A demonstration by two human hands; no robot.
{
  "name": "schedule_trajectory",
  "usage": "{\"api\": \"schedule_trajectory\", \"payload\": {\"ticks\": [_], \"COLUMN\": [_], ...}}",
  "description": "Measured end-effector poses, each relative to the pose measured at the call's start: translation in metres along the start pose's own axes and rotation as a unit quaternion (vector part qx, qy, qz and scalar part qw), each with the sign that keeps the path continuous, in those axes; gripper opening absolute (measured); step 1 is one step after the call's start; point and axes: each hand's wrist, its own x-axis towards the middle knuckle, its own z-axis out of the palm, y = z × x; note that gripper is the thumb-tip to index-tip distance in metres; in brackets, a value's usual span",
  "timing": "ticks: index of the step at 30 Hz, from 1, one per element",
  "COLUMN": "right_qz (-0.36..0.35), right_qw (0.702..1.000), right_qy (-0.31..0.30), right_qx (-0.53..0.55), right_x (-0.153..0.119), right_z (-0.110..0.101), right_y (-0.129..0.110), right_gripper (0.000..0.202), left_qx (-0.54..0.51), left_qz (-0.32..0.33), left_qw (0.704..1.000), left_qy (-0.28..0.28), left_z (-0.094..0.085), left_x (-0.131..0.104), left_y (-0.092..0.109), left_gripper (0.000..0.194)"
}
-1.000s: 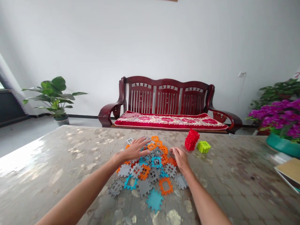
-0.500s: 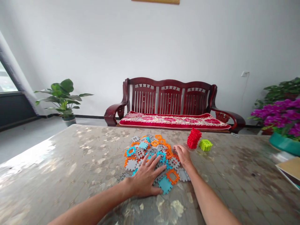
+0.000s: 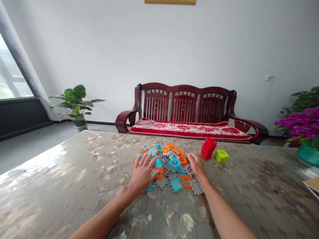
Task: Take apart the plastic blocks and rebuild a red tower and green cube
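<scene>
A loose pile of flat notched pieces in grey, blue and orange [image 3: 176, 184] lies on the patterned table [image 3: 99, 186]. My left hand [image 3: 144, 172] rests over the pile's left side, palm down, fingers spread, gripping nothing. At the pile's right edge is my right hand [image 3: 196, 165], its fingers curled together near orange and grey pieces; whether something is between them is hidden. Just beyond it stands a red stack of pieces [image 3: 208, 148], with a shorter yellow-green stack [image 3: 221, 155] to its right.
Behind the table is a dark red wooden bench [image 3: 184, 106] with a red patterned cushion [image 3: 189, 128]. Purple flowers in a teal pot [image 3: 307, 155] stand at the right, near a box-like item [image 3: 313, 183]. A potted plant [image 3: 81, 125] is on the floor at the left.
My left hand has moved left and slightly away over the pile, uncovering orange and grey pieces. My right hand stays at the right edge. The view has shifted slightly.
</scene>
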Motion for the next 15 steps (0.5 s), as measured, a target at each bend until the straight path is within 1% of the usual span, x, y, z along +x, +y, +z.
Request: {"api": "schedule_trajectory", "payload": {"ticks": [2, 3, 4, 6, 8, 10, 12, 15], "right_qz": [0.002, 0.002, 0.002, 0.000, -0.010, -0.024, -0.035, -0.040], "right_qw": [1.000, 1.000, 1.000, 1.000, 1.000, 0.998, 0.997, 0.995], "right_qy": [-0.001, -0.001, -0.001, -0.003, -0.017, -0.036, -0.047, -0.032], "right_qx": [0.004, 0.004, 0.004, 0.001, -0.011, -0.033, -0.058, -0.090], "right_x": [0.001, 0.002, 0.002, 0.002, 0.002, 0.002, 0.002, 0.003], "right_z": [0.000, 0.000, 0.000, 0.000, 0.001, 0.004, 0.008, 0.018], "right_y": [0.002, 0.003, 0.004, 0.003, 0.001, 0.000, 0.000, 0.002], "right_gripper": [0.049, 0.050, 0.050, 0.048, 0.044, 0.042, 0.043, 0.043], "left_qx": [0.005, 0.005, -0.002, -0.034, -0.059, -0.067, -0.064, -0.057], "left_qz": [-0.114, -0.159, -0.192, -0.234, -0.242, -0.221, -0.196, -0.166], "left_qw": [0.993, 0.987, 0.981, 0.971, 0.967, 0.970, 0.976, 0.982], "left_qy": [0.016, 0.023, 0.021, -0.013, -0.050, -0.072, -0.076, -0.064], "left_z": [-0.001, -0.001, 0.000, 0.004, 0.011, 0.018, 0.025, 0.030], "left_x": [0.005, 0.009, 0.013, 0.021, 0.028, 0.030, 0.029, 0.026], "left_y": [-0.022, -0.033, -0.044, -0.061, -0.072, -0.077, -0.079, -0.077], "left_gripper": [0.057, 0.058, 0.059, 0.060, 0.060, 0.060, 0.060, 0.059]}}
